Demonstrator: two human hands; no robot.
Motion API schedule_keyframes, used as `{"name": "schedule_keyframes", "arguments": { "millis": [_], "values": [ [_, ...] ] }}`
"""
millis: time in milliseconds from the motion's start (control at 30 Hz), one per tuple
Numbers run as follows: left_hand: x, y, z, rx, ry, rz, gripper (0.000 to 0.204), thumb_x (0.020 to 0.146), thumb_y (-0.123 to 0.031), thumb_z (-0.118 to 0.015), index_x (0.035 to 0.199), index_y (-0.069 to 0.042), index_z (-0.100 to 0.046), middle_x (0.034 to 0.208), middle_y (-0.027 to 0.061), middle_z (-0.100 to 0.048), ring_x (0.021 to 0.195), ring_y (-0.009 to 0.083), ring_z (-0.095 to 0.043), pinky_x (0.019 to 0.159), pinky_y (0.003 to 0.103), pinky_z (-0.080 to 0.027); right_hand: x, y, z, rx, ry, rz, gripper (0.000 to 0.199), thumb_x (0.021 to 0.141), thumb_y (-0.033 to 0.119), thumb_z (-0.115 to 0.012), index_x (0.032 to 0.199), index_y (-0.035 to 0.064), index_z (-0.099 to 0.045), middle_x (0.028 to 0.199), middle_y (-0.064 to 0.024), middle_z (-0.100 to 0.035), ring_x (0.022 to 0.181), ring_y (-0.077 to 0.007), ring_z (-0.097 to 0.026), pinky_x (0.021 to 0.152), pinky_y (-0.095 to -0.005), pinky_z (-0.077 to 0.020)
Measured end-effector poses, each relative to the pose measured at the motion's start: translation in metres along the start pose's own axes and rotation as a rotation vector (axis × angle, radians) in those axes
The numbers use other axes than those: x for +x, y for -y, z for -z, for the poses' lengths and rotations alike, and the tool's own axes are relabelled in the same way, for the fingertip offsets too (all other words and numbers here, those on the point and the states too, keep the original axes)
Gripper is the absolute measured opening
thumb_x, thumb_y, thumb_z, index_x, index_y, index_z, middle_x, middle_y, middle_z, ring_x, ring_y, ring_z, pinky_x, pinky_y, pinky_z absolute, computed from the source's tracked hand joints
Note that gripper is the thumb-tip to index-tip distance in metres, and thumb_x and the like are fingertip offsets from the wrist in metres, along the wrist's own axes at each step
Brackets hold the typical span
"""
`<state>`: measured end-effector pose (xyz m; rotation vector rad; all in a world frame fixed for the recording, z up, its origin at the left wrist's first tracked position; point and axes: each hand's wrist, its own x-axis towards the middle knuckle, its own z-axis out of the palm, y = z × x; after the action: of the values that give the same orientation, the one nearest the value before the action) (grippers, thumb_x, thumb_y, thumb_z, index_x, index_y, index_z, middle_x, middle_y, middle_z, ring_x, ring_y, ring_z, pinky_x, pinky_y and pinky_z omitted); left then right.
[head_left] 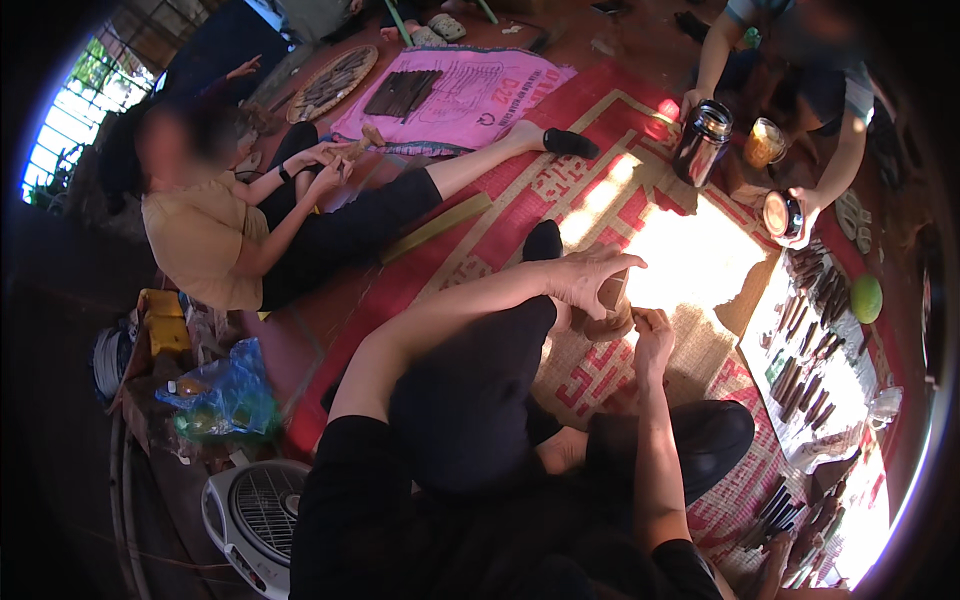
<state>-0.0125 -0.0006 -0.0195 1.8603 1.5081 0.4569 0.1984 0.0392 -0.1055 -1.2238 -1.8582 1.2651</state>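
Observation:
I sit with legs folded on a red and tan woven mat. In front of my knees, my left hand is closed round a brown piece that looks like wood, thumb and fingers curved over its upper part. Close beside its right side, my right hand is closed in a pinch. Whatever sits between those fingers is too small to make out. Strong sunlight on the mat behind my hands washes out detail there.
At left, a seated person handles a light-brown piece. Far right, another person grips a big dark jar and a smaller one, by a glass. Dark sticks lie on a sheet. A fan stands lower left.

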Motion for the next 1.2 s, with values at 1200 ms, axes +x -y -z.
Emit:
{"name": "schedule_keyframes", "arguments": {
  "millis": [1200],
  "values": [
    [0.000, -0.007, 0.006, 0.031, -0.057, -0.014, 0.090, 0.062, -0.015, -0.076, 0.142, -0.015, -0.034, 0.129, 0.0154, -0.043, 0.126, 0.0339, -0.041, 0.109, 0.044, -0.035, -0.029, 0.001, -0.011, 0.299, 0.087, 0.015, 0.025, 0.096, 0.016, -0.049, 0.104, 0.0026, -0.069, 0.093, -0.0090, -0.063, 0.091, -0.0195, -0.061, 0.083, -0.0322, -0.0482]
  ]
}}
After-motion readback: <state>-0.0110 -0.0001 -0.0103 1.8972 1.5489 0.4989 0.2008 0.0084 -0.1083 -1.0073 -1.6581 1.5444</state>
